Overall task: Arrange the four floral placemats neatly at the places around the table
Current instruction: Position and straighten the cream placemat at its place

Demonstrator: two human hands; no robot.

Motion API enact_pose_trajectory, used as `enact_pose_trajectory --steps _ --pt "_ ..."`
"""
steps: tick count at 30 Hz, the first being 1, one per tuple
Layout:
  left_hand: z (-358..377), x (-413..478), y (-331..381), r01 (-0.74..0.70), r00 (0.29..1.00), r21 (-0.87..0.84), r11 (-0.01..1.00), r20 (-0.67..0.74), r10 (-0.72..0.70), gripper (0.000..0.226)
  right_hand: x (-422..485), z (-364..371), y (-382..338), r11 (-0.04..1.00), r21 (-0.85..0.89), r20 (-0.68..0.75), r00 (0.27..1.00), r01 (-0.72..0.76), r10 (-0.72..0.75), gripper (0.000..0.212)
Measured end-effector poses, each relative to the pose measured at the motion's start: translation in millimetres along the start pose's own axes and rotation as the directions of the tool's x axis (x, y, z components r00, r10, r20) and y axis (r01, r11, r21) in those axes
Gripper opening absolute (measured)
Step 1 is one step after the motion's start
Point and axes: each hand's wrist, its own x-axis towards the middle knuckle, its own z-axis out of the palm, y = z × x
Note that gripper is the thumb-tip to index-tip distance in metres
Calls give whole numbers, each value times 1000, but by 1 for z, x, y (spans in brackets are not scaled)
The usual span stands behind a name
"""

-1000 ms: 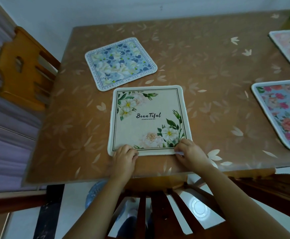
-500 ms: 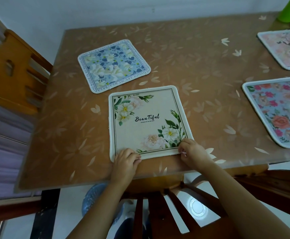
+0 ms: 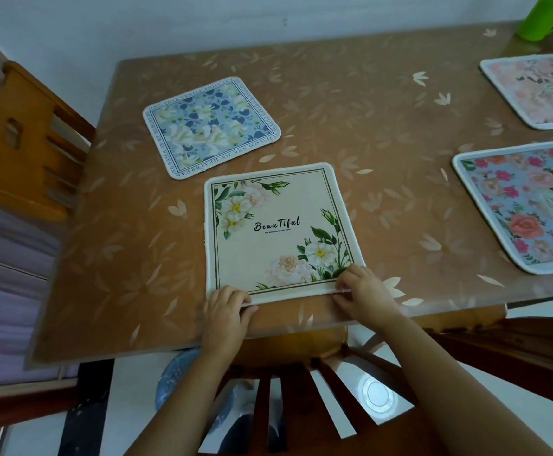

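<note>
A cream placemat (image 3: 278,232) printed with white flowers and the word "Beautiful" lies flat near the table's front edge. My left hand (image 3: 227,311) pinches its near left corner. My right hand (image 3: 362,296) pinches its near right corner, fingers curled over the border. A blue floral placemat (image 3: 210,126) lies askew behind it towards the far left. A pink-and-blue rose placemat (image 3: 528,205) sits at the right edge. A pale peach floral placemat (image 3: 538,90) lies at the far right.
The brown table (image 3: 383,133) has a glossy leaf-patterned cover. A wooden chair (image 3: 21,139) stands at the left end. A dark slatted chair back (image 3: 301,399) is below my arms, another at the right. A green cup (image 3: 540,18) stands in the far right corner.
The cream placemat has turned slightly while both hands kept hold of its near corners. The view has shifted a little to the right, showing more of the right-hand mats.
</note>
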Motion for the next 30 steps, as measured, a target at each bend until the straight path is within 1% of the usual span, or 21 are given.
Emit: enact_pose_trajectory --steps 7,12,16,30 --pt "-1 -1 -1 21 1000 -12 1000 3 -21 14 -7 5 -1 999 38 -8 999 -32 32 5" --pt "-1 -1 -1 22 1000 -8 1000 14 -22 12 -11 6 -4 998 56 -62 998 -30 33 6" --pt "-1 -1 -1 35 999 -8 999 11 -35 12 -11 8 -5 999 22 -54 998 -35 36 9" --pt "-2 -2 -1 17 1000 -24 1000 3 -17 13 -10 13 -4 1000 -10 -70 997 -17 16 6"
